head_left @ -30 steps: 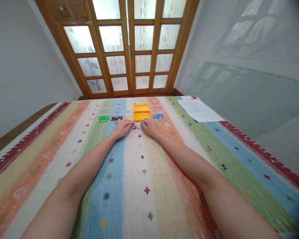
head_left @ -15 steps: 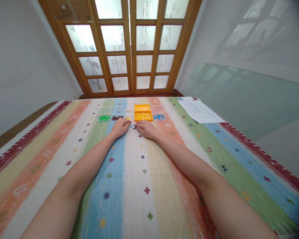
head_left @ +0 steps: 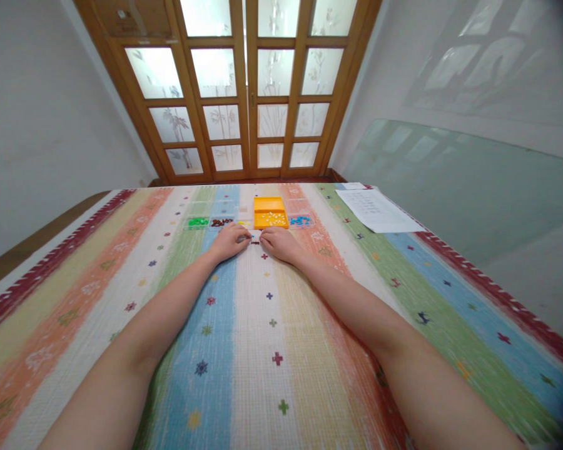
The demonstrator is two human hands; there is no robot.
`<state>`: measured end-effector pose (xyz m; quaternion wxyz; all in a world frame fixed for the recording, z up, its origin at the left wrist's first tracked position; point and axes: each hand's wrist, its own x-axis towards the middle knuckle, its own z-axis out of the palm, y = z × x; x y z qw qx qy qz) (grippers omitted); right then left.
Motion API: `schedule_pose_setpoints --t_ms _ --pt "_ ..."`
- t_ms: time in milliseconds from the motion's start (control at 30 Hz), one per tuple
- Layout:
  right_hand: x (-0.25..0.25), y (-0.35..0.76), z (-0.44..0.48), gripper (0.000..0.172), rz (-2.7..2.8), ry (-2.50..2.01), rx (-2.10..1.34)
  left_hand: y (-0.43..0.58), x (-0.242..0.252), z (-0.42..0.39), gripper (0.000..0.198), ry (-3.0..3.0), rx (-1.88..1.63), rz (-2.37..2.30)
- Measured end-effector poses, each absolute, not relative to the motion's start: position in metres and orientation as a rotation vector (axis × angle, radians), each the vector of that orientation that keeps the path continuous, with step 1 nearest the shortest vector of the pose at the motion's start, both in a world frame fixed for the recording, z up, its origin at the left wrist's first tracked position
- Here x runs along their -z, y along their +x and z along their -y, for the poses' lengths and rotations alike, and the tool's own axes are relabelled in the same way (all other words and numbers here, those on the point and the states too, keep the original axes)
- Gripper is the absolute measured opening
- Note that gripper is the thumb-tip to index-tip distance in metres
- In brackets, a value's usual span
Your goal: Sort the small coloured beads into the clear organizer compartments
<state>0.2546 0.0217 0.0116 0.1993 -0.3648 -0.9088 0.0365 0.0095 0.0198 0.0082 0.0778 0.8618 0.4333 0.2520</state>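
My left hand (head_left: 231, 242) rests on the cloth with its fingers drawn together beside a few tiny pieces; anything in its fingertips is too small to name. Close on the other side, my right hand (head_left: 279, 243) has its fingers curled in, and whatever they may hold is hidden. Dark small pieces (head_left: 255, 243) lie in a short row between the two hands, with a bit of blue by the left fingertips. Just beyond the hands stands an open orange box (head_left: 271, 204) with small white pieces (head_left: 271, 219) in it.
Clear boxes flank the orange one, holding green pieces (head_left: 197, 222), dark brown pieces (head_left: 221, 222), yellow pieces (head_left: 244, 224) and blue pieces (head_left: 299, 220). A printed paper sheet (head_left: 375, 209) lies at the far right of the striped tablecloth (head_left: 258, 350).
My left hand has shifted slightly right and my right hand a little right as well. The dark pieces between them now show in a neater row; less blue is visible.
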Motion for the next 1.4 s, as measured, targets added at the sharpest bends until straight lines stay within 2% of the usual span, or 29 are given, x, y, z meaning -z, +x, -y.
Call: schedule_pose_setpoints --t_ms 333,567,900,1133,1300,1400 --pt "-0.014 0.285 -0.045 0.037 2.099 -1.241 0.024 0.019 -0.010 -0.015 0.016 2.672 -0.684 -1.285" --pt "-0.004 0.319 -0.071 0.038 1.834 -1.580 0.051 0.012 -0.009 -0.019 0.014 2.470 -0.881 -1.457" --pt "0.001 0.300 -0.061 0.032 1.915 -1.466 0.056 -0.022 -0.007 -0.037 0.018 1.980 -1.243 -1.816" --pt "-0.008 0.285 -0.045 0.030 2.145 -1.286 -0.003 -0.036 -0.004 -0.044 0.022 1.814 -1.289 -1.959" --pt "-0.015 0.279 -0.034 0.028 2.309 -1.217 -0.026 -0.038 -0.003 -0.045 0.037 1.756 -1.328 -2.017" --pt "-0.016 0.277 -0.031 0.028 2.353 -1.177 -0.060 -0.034 -0.002 -0.045 0.038 1.851 -1.304 -1.972"
